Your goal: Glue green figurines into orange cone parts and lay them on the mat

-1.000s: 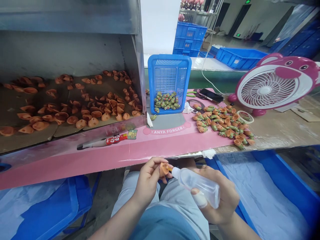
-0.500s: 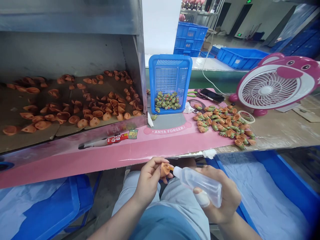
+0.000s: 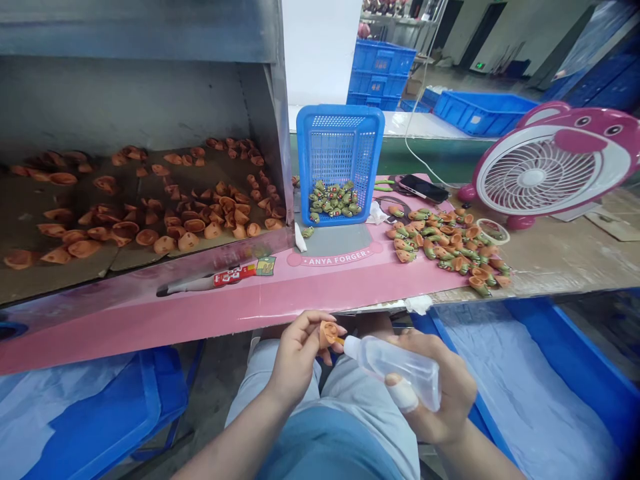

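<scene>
Along a factory table (image 3: pixel 565 260), a steel cabinet (image 3: pixel 125 107) holds scattered orange cups (image 3: pixel 190 223) on cardboard, beside a blue plastic basket (image 3: pixel 340 157) and a pink bear-faced fan (image 3: pixel 530 177). A pink board (image 3: pixel 380 283) on the table reads "ANYA FORGER". Just below its edge, the left hand (image 3: pixel 300 353) pinches a small orange cup (image 3: pixel 329 335), while the right hand (image 3: pixel 440 387) grips a clear squeeze bottle (image 3: pixel 400 370), its thin tip at the cup.

Factory floor (image 3: pixel 465 79) (stacked blue crates (image 3: pixel 382 70))
</scene>
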`<state>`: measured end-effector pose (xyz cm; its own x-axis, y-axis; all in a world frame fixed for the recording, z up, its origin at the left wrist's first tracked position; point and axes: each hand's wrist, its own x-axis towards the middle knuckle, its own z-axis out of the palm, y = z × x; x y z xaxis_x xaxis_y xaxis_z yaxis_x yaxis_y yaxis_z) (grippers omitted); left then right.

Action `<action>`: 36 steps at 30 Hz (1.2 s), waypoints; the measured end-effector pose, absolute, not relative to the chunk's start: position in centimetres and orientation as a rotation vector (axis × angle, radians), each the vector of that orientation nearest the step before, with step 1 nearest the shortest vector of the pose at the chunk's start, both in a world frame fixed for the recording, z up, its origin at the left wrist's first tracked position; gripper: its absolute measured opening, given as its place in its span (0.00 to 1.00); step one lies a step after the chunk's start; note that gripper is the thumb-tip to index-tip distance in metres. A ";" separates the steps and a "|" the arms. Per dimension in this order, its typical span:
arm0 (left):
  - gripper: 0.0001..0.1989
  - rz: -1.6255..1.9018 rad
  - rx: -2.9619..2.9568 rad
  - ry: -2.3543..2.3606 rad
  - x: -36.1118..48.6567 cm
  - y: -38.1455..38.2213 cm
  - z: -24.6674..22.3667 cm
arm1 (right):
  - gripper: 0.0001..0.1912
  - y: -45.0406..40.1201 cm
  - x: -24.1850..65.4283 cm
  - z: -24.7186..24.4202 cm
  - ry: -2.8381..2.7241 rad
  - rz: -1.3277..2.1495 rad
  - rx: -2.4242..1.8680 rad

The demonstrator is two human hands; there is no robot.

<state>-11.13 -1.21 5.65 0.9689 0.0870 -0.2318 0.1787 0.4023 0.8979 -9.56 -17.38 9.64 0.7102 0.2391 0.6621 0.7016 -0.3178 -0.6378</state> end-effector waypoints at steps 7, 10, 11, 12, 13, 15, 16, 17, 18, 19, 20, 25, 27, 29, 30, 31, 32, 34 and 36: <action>0.04 -0.048 1.170 0.274 -11.0 -1.1 5.4 | 0.12 -17.6 -9.6 9.7 -0.747 -0.500 -1.871; 0.04 -0.048 1.171 0.278 -11.0 -1.0 5.3 | 0.12 -17.7 -9.6 9.5 -0.747 -0.492 -1.884; 0.04 -0.046 1.172 0.279 -11.0 -1.0 5.3 | 0.12 -17.7 -9.5 9.5 -0.747 -0.493 -1.890; 0.04 -0.044 1.174 0.278 -11.0 -1.0 5.3 | 0.12 -17.7 -9.5 9.5 -0.747 -0.492 -1.895; 0.04 -0.043 1.176 0.278 -11.0 -1.0 5.4 | 0.12 -17.7 -9.5 9.4 -0.747 -0.491 -1.900; 0.04 -0.042 1.181 0.277 -11.0 -1.0 5.4 | 0.11 -17.7 -9.5 9.4 -0.741 -0.490 -1.903; 0.04 -0.043 1.182 0.277 -11.0 -1.0 5.4 | 0.11 -17.8 -9.4 9.3 -0.738 -0.489 -1.910; 0.04 -0.044 1.183 0.278 -11.0 -1.0 5.4 | 0.11 -17.8 -9.4 9.3 -0.735 -0.488 -1.916; 0.04 -0.045 1.183 0.280 -10.9 -1.0 5.4 | 0.10 -17.8 -9.4 9.3 -0.733 -0.490 -1.919; 0.04 -0.048 1.183 0.283 -10.9 -1.1 5.4 | 0.10 -17.9 -9.4 9.4 -0.732 -0.490 -1.922; 0.04 -0.052 1.183 0.287 -10.9 -1.1 5.4 | 0.10 -17.9 -9.4 9.4 -0.732 -0.488 -1.922; 0.05 -0.061 1.189 0.286 -10.9 -1.1 5.3 | 0.10 -17.9 -9.3 9.4 -0.733 -0.479 -1.898; 0.05 -0.056 1.193 0.283 -10.9 -1.1 5.3 | 0.11 -17.9 -9.2 9.3 -0.742 -0.486 -1.887; 0.05 -0.057 1.198 0.282 -10.9 -1.1 5.3 | 0.11 -17.9 -9.2 9.2 -0.741 -0.501 -1.875; 0.05 -0.058 1.202 0.282 -11.0 -1.1 5.3 | 0.12 -17.9 -9.2 9.2 -0.737 -0.510 -1.868; 0.05 -0.058 1.205 0.282 -11.0 -1.1 5.3 | 0.12 -17.9 -9.2 9.2 -0.731 -0.514 -1.866; 0.05 -0.057 1.208 0.284 -11.0 -1.1 5.3 | 0.12 -17.9 -9.2 9.1 -0.725 -0.517 -1.867; 0.05 -0.055 1.212 0.286 -11.0 -1.1 5.3 | 0.12 -17.9 -9.1 9.1 -0.716 -0.516 -1.877; 0.05 -0.051 1.212 0.284 -11.0 -1.1 5.3 | 0.11 -17.8 -9.1 9.2 -0.718 -0.510 -1.880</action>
